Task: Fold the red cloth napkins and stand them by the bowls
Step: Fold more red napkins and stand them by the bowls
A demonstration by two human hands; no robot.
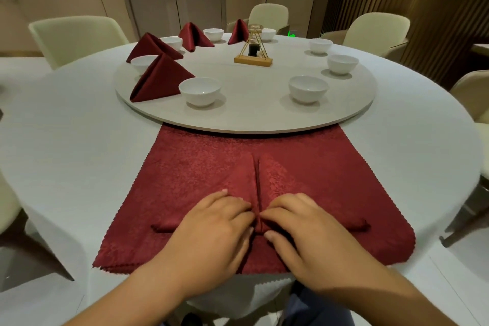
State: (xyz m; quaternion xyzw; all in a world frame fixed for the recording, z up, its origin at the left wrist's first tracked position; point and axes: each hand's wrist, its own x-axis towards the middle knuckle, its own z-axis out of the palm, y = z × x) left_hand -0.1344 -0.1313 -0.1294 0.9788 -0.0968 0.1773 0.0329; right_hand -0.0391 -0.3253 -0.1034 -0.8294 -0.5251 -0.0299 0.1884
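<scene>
Your left hand [214, 222] and right hand [304, 222] meet fingertip to fingertip. Each has its fingers curled, pinching the half-folded red napkin [277, 177] at its centre seam. That napkin lies under both hands, on the stack of flat red napkins [180, 167]. Well beyond your left hand, on the lazy Susan [251, 122], a folded napkin [161, 79] stands just beside a white bowl [199, 90].

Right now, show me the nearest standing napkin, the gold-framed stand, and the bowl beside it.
nearest standing napkin [161, 81]: head view, middle of its front face.
gold-framed stand [252, 61]: head view, wooden base.
bowl beside it [199, 100]: head view, outer wall.
</scene>
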